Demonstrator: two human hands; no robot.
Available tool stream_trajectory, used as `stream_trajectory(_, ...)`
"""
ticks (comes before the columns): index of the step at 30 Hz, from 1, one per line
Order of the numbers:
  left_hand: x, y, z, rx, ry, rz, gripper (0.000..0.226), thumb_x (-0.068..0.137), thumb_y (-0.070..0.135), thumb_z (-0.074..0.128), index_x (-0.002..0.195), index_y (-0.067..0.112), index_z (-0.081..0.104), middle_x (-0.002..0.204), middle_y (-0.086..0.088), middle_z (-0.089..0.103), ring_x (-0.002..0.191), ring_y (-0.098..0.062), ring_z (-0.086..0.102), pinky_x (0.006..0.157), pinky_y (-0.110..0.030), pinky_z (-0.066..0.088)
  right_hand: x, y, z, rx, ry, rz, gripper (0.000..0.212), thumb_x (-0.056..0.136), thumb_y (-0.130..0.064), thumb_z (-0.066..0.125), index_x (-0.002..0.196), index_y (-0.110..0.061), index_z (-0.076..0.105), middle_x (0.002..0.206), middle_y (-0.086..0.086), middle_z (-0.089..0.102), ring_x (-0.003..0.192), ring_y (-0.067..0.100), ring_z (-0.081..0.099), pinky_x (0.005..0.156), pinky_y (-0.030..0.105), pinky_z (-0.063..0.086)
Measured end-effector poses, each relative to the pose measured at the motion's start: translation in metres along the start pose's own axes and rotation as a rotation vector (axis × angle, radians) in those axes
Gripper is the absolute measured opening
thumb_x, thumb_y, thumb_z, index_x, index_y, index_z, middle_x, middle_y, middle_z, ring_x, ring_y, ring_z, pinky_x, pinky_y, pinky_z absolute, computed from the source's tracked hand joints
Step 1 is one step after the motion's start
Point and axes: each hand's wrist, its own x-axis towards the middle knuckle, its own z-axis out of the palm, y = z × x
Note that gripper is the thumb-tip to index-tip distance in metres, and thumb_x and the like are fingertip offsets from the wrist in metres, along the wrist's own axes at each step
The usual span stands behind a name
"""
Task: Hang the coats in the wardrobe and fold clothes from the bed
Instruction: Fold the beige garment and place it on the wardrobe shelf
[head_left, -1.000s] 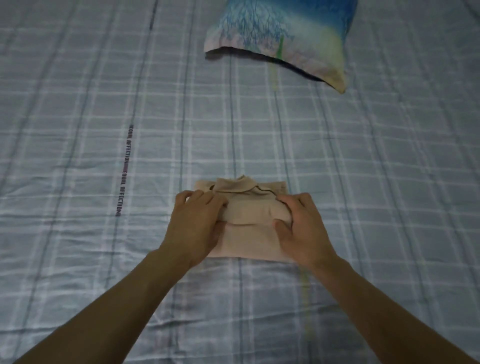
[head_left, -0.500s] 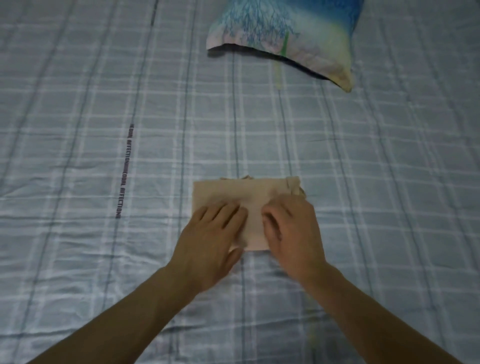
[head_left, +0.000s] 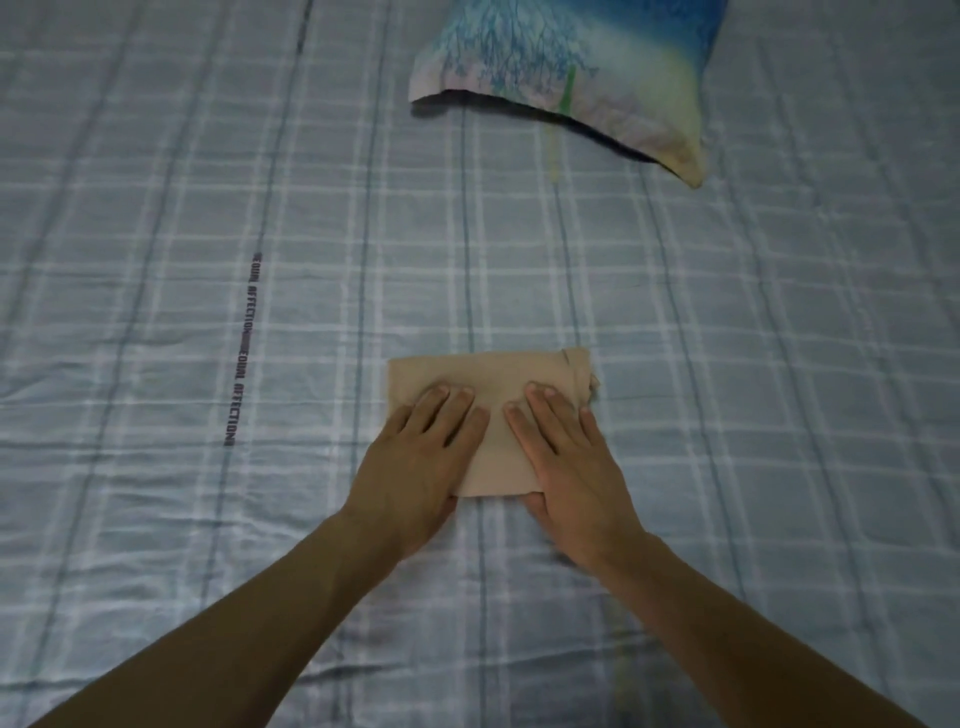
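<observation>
Cloth: a small tan cloth (head_left: 488, 374) lies folded on the bed (head_left: 208, 519); it sits right in front of the person, near the middle of the bed.
Which way: the cloth is straight ahead of both hands; its near part is under the palms and its far part shows past the fingertips.
Long side: it runs left to right; a bit of hem sticks out at the far right corner.
Nearer hand: neither; the cloth lies evenly between them, so each has its own half.
Left hand (head_left: 415, 467): flat on the left half; fingers straight and a little spread, pressing down.
Right hand (head_left: 566, 457): flat on the right half, fingers straight too; the thumb is at the near edge, and I cannot tell if it is tucked under.
Next move: I think the fold is done; to lift it, each hand would need to slip under its own short end.
Change: a second ago the fingers were curled on a lumpy bundle with the collar on top; now the cloth is a flat, smooth block and the collar is hidden.
Around: a blue pillow (head_left: 571, 78) lies far off, well apart.
</observation>
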Motion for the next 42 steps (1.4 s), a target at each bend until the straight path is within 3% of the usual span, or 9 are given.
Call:
stream_trajectory(4, -0.01, -0.003, -0.001, 0.026, 0.167, 0.052, 0.068, 0.064, 0.017, 0.079, 0.128, 0.012, 0.058, 0.128, -0.01, 0.058, 0.115, -0.033, 0.054, 0.092, -0.044, 0.043, -0.008, 0.001, -0.004, 0.02, 0.187, -0.058, 0.075, 0.063, -0.01, 0.082, 0.134, -0.006, 0.056, 0.141, 0.014, 0.052, 0.135, 0.033, 0.045, 0.113, 0.051, 0.033)
stream_trajectory(11, -0.011, 0.001, -0.004, 0.035, 0.331, 0.07, 0.038, 0.073, 0.009, 0.073, 0.11, 0.011, 0.066, 0.103, -0.007, 0.064, 0.09, -0.03, 0.059, 0.074, -0.039, 0.041, -0.012, -0.002, -0.005, 0.064, 0.306, -0.073, 0.061, 0.062, -0.003, 0.082, 0.12, -0.001, 0.066, 0.124, 0.015, 0.064, 0.119, 0.033, 0.059, 0.101, 0.044, 0.048)
stream_trajectory(18, -0.023, 0.001, -0.062, 0.021, 0.443, 0.1, 0.041, 0.069, 0.007, 0.076, 0.108, 0.008, 0.066, 0.1, -0.008, 0.064, 0.083, -0.03, 0.06, 0.065, -0.039, 0.044, -0.013, -0.02, -0.063, 0.062, 0.296, -0.089, 0.058, 0.064, -0.011, 0.082, 0.118, -0.006, 0.064, 0.12, 0.009, 0.065, 0.11, 0.028, 0.063, 0.092, 0.039, 0.052)
stream_trajectory(28, -0.105, 0.013, -0.225, 0.141, 0.661, 0.099, 0.025, 0.08, 0.004, 0.066, 0.105, 0.009, 0.064, 0.096, -0.008, 0.063, 0.081, -0.028, 0.058, 0.064, -0.037, 0.041, -0.044, -0.097, -0.224, -0.017, 0.496, -0.287, 0.049, 0.06, -0.007, 0.078, 0.109, -0.005, 0.07, 0.111, 0.01, 0.069, 0.104, 0.028, 0.066, 0.086, 0.037, 0.053)
stream_trajectory(34, -0.173, 0.026, -0.327, 0.245, 0.699, -0.033, 0.028, 0.074, 0.002, 0.07, 0.101, 0.008, 0.066, 0.094, -0.007, 0.063, 0.079, -0.027, 0.059, 0.061, -0.038, 0.044, -0.057, -0.151, -0.316, 0.051, 0.54, -0.418, 0.049, 0.064, -0.009, 0.075, 0.113, -0.009, 0.068, 0.113, 0.006, 0.068, 0.106, 0.024, 0.064, 0.087, 0.032, 0.048)
stream_trajectory(42, -0.289, 0.038, -0.422, 0.444, 0.79, -0.343, 0.023, 0.079, 0.004, 0.063, 0.102, 0.009, 0.066, 0.095, -0.007, 0.063, 0.079, -0.029, 0.057, 0.061, -0.041, 0.042, -0.052, -0.253, -0.405, 0.102, 0.642, -0.788, 0.044, 0.067, -0.008, 0.074, 0.111, -0.007, 0.068, 0.111, 0.007, 0.068, 0.103, 0.025, 0.064, 0.086, 0.033, 0.05)
